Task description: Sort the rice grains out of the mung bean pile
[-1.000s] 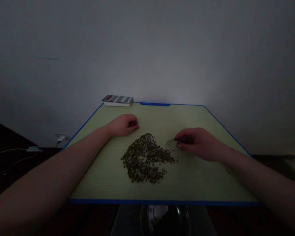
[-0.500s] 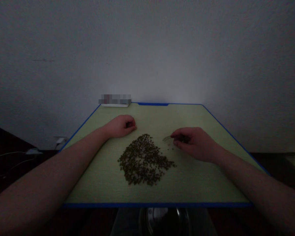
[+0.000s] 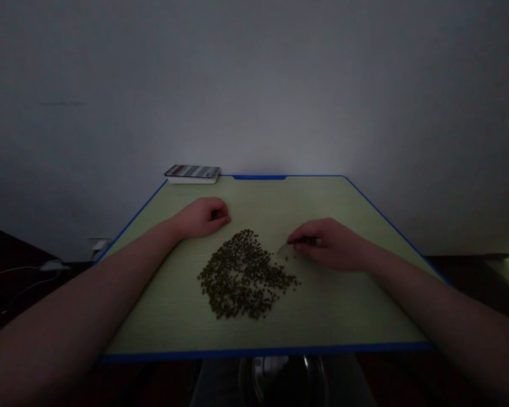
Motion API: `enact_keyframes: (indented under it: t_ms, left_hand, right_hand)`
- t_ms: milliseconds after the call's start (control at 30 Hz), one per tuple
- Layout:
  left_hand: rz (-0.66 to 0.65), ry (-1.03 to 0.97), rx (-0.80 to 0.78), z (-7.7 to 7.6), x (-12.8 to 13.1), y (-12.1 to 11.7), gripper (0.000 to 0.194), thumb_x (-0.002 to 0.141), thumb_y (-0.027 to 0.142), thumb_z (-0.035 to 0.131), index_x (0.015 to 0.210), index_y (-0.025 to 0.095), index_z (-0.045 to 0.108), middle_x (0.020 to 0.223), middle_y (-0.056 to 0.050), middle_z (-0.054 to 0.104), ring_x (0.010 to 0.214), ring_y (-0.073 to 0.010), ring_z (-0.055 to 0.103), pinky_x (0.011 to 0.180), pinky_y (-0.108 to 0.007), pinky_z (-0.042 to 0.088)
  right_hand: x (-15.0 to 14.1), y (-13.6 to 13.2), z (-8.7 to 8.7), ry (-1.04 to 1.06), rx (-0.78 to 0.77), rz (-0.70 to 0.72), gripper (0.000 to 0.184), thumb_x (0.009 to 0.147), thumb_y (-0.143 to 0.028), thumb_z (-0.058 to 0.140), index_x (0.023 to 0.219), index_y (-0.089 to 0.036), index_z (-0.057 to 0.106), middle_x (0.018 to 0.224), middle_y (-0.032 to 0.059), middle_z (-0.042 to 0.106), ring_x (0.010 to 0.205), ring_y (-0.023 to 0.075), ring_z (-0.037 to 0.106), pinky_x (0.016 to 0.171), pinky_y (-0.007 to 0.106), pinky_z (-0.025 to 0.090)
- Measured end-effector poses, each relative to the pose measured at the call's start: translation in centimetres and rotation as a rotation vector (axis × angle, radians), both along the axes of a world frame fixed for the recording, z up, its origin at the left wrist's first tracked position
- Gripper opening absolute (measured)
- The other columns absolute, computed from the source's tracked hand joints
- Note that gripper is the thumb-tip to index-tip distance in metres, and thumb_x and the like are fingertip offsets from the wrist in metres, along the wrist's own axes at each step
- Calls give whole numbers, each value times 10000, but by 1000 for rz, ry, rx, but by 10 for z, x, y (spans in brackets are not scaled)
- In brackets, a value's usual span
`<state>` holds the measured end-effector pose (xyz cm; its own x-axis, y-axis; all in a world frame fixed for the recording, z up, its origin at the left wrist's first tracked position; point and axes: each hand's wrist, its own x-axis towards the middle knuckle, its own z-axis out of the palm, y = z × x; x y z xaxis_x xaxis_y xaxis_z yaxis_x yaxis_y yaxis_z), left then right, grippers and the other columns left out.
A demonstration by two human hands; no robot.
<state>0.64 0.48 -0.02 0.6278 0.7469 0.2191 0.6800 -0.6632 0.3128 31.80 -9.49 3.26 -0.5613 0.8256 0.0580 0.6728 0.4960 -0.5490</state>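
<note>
A loose heap of small dark green-brown grains is spread over the middle of the pale green table. My right hand is just right of the heap, fingers closed in a pinch around what look like thin metal tweezers. Their curved prongs point left and down toward the heap's edge. A couple of stray grains lie under the fingertips. Beyond the heap on the left, my left hand rests on the table with its fingers curled. The inside of that hand is in shadow, so whether it holds anything is hidden.
A phone lies on a white box at the table's far left corner. Blue edging borders the table. Below the front edge a shiny metal bowl sits at my lap. The wall rises behind; cables run at left.
My right hand has moved slightly left, and the tweezers' tips now point lower, nearer the heap. My left hand keeps its curled pose. The whole view has shifted a little.
</note>
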Motion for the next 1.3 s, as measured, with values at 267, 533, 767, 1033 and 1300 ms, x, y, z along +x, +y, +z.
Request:
enact_keyframes:
  t_ms: [267, 533, 767, 1033, 1300]
  left_hand:
    - [9, 7, 3, 2, 1, -1, 252, 794, 395, 529, 742, 155, 588, 633, -1, 546, 575, -106, 460, 560, -246, 342]
    - [20, 11, 5, 1, 1, -2, 257, 796, 396, 527, 749, 153, 597, 628, 0, 546, 565, -103, 462, 550, -240, 340]
    - [27, 23, 4, 3, 1, -2, 249, 798, 389, 525, 737, 156, 589, 623, 6, 539, 559, -98, 455, 545, -235, 335]
    - [29, 22, -11, 2, 0, -1, 259, 801, 399, 522, 752, 155, 594, 622, 7, 538, 565, -100, 461, 551, -232, 342]
    - [28, 30, -22, 2, 0, 0, 270, 799, 411, 517, 751, 156, 590, 630, 2, 540, 574, -107, 465, 555, -235, 349]
  right_hand:
    - [13, -12, 6, -71, -125, -22, 336, 793, -227, 535, 1097, -173, 667, 734, 13, 672, 618, 148, 568, 585, 265, 423]
    - [19, -16, 12, -251, -197, 53, 277, 731, -169, 521, 940, -170, 703, 706, 11, 653, 594, 138, 548, 530, 242, 369]
    - [21, -20, 17, -277, -225, 60, 209, 733, -185, 526, 879, -167, 675, 665, -1, 619, 573, 129, 521, 500, 235, 341]
    - [21, -20, 17, -275, -183, 56, 195, 757, -184, 510, 880, -174, 661, 663, -9, 610, 566, 118, 507, 511, 234, 345]
    - [17, -22, 20, -295, -145, 67, 211, 723, -142, 521, 863, -165, 678, 702, 4, 641, 585, 116, 524, 523, 224, 352]
